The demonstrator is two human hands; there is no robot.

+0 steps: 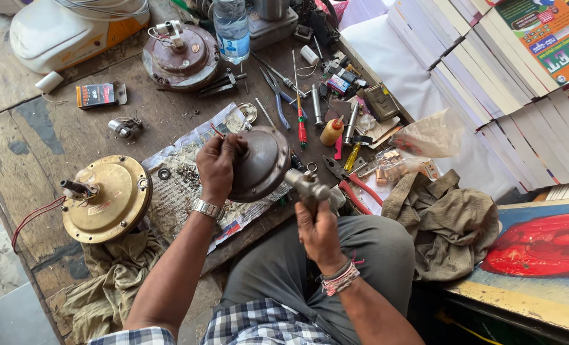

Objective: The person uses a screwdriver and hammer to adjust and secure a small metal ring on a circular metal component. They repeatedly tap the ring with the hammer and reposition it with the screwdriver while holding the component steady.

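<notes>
Workbench (73,128): worn wooden top, scarred and stained, strewn with tools and small parts.
Book stacks (501,83): tall piles at the far right, spines outward.
Brass-coloured motor housing (108,198): round, lying at the left of the bench, stub shaft up, red wire trailing off its side.
Rusty motor housing (182,57): round, at the back of the bench, well apart from the hands.
Grey cloth (447,220): crumpled at the right, beside a plastic bag of small copper-coloured bits.
Newspaper sheet (182,179): spread under the work, littered with washers and screws.
Dark motor cover (262,163): domed metal shell, held on edge over the newspaper at bench centre, just in front of the person's lap. Judged heavy and rigid, its smooth dome likely slippery (greasy, probably); the rim gives the surest hold.
Left hand (217,166): closed around the cover's left rim, steadying it; metal watch on the wrist.
Right hand (316,233): clenched on the handle of the hammer, thread bands at the wrist.
Hammer (307,185): steel head raised close to the cover's right edge; whether it touches cannot be told.
Water bottle (232,29): clear plastic, upright at the back.
Red-handled pliers (354,191): lying just right of the hammer.
</notes>
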